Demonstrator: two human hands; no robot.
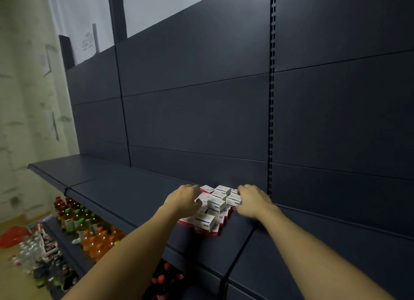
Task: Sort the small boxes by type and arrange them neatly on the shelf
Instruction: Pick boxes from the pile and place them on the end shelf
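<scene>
Because the small white cardboard boxes, some with red edging, lie jumbled in a loose heap on the dark blue-grey metal shelf, both hands flank the pile, probably to gather and sort it. The left hand curls against the heap's left side; the right hand curls at its right side, touching a white box. Whether either hand's fingers actually pinch a box, I cannot tell. On the lower shelf stand plastic bottles of orange, green and red drink.
</scene>
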